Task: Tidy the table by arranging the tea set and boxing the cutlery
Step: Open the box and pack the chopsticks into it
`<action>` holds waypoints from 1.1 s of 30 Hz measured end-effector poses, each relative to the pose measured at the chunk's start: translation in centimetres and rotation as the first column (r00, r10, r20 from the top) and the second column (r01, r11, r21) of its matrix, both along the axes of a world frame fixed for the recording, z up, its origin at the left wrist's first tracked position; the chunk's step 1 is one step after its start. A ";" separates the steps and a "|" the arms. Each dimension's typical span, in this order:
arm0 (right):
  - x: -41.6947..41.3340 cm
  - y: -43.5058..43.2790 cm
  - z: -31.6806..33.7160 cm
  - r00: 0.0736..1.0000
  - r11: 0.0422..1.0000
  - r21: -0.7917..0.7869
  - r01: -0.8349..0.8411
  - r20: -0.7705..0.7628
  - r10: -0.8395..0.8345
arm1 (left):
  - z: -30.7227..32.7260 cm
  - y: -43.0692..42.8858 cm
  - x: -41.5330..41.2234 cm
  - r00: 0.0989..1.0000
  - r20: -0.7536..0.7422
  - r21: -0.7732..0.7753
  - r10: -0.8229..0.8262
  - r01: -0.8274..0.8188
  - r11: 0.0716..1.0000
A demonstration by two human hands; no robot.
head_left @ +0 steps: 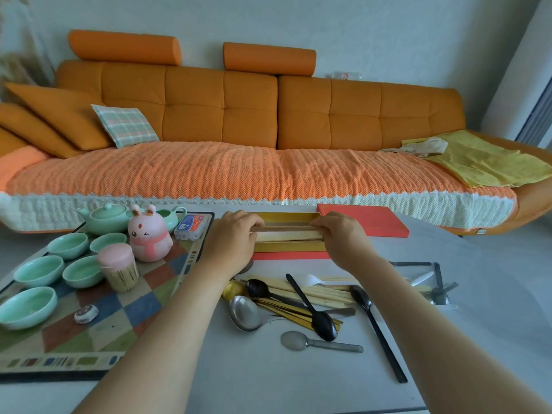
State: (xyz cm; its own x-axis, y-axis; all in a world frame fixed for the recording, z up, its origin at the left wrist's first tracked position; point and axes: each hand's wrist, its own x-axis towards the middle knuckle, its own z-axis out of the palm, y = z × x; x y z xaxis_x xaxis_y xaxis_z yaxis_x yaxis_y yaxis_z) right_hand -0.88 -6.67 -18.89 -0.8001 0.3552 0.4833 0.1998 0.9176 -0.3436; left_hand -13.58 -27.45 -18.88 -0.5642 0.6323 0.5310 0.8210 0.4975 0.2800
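Sofa: long orange upholstered sofa (268,115) beyond the box, running along the table's far edge and closing off that side.
Table: pale grey flat table (239,380); bare surface shows nearer the camera than the box, and to the box's right past the lid.
Mat: checked multicoloured rectangular mat (74,339) left of the box, its right border near the box's left end.
Lid: flat red cardboard lid (363,224), starting just beside the box's right end and reaching rightward.
Box: open oblong red cardboard box (286,248) with gold lining, its long side facing the camera. A bundle of pale wooden chopsticks (286,234) lies lengthwise in its opening; I cannot tell whether it rests on the bottom.
Left hand: left hand (231,243) at the box's left end, fingers curled round that end of the bundle.
Right hand: right hand (343,242) at the box's right end, fingers and thumb pinching the other end.
Cutlery heap: loose cutlery heap (298,297) just nearer than the box, between the forearms. It holds more pale chopsticks, a large steel spoon (243,312), black plastic spoons (375,327), a white plastic fork (310,279) and a small grey spoon (316,343).
Tea set: pale green glazed teapot (107,218) and five matching cups (38,270) on the mat, left of the box.
Small things: pink plastic rabbit figure (149,237) and pink-lidded clear toothpick jar (119,273), standing between the cups and the box.
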 end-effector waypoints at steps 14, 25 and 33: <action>-2.0 -1.0 -1.0 0.974 0.997 0.016 -0.081 0.215 0.076 | -1.6 1.0 -0.7 0.994 0.110 -0.413 0.020 0.027 0.910; 0.0 -0.7 -1.1 0.969 0.980 0.080 -0.185 0.179 0.168 | -0.6 2.0 1.6 0.989 0.048 -0.153 -0.137 0.142 0.978; 3.4 -0.4 1.3 0.912 0.984 -0.011 -0.175 0.374 0.167 | -0.5 2.4 4.2 0.966 0.144 -0.180 -0.213 0.237 0.955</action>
